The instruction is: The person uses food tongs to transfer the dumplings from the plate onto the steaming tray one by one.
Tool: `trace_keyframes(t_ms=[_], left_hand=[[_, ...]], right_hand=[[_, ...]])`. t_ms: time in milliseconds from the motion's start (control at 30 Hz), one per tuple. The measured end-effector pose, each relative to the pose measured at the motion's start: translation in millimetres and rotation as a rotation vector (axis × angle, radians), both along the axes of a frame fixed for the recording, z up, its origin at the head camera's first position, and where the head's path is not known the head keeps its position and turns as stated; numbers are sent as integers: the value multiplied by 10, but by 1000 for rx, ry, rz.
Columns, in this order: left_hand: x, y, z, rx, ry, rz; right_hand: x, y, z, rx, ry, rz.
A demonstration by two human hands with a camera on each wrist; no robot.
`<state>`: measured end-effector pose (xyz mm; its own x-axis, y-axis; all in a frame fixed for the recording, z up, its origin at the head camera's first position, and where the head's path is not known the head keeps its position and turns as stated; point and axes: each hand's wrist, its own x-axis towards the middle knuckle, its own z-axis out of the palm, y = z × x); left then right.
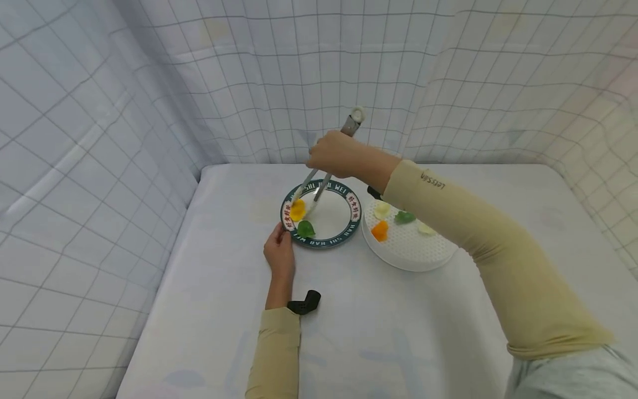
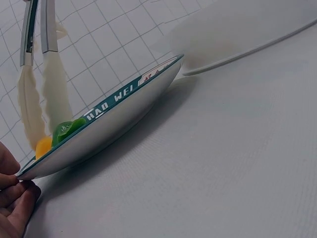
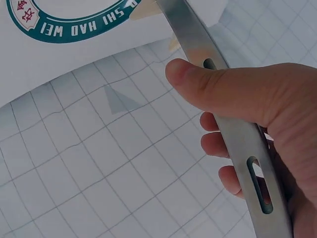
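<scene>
My right hand grips a pair of metal tongs with pale, wavy-edged tips. Those tips stand apart over the left side of a plate with a green, lettered rim. By one tip lies a yellow piece, and below it on the plate a green piece. At the plate's left edge, my left hand pinches the rim between thumb and fingers, as the left wrist view also shows.
Right of the plate stands a round white perforated tray. It bears an orange piece, a green leaf-like piece and pale yellow pieces. My right forearm passes over its far side. A grid-patterned curtain hangs behind the white table.
</scene>
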<state>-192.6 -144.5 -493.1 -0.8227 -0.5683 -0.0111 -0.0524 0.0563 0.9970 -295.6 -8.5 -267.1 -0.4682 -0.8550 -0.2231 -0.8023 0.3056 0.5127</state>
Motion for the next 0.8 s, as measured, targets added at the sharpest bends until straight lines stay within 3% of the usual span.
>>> trace_keyframes(t_ms=[200,367,800], left_hand=[[28,6,-5,15,-3,-15],[35,32,-1,28,-13,-13],[-9,0,-55,7,3,-14]], right_hand=[[119,-253,41,43,92,43],[152,-296,46,72,121,40],[45,-4,55,31,29,-9]])
